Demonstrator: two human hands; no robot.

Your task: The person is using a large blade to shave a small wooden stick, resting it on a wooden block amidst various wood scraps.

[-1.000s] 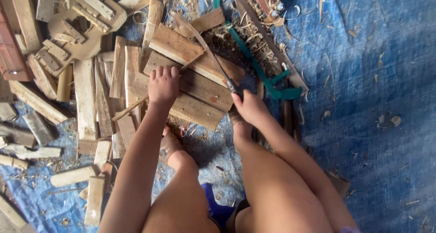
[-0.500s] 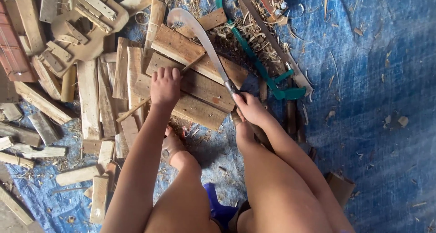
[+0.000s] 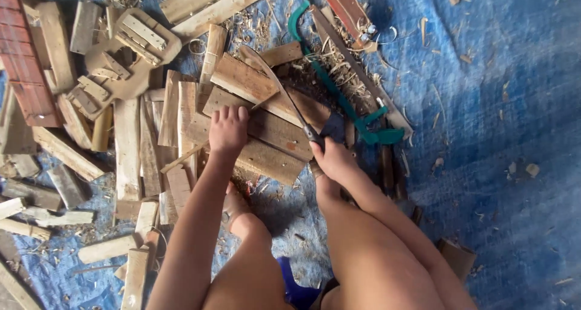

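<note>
Pressing the left hand [image 3: 228, 130] flat, fingers spread, steadies the plank [image 3: 266, 142] at frame centre; the right hand [image 3: 333, 160] grips the curved blade [image 3: 279, 93], best kept clear of fingertips.

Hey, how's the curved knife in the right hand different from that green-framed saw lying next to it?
The curved knife is gripped in the right hand, its blade over the wooden boards; the green-framed saw lies untouched on the blue tarp. The knife is one broad, curved, pale blade; the saw is an open green frame with a thin straight blade. Both point away from the person.
</note>
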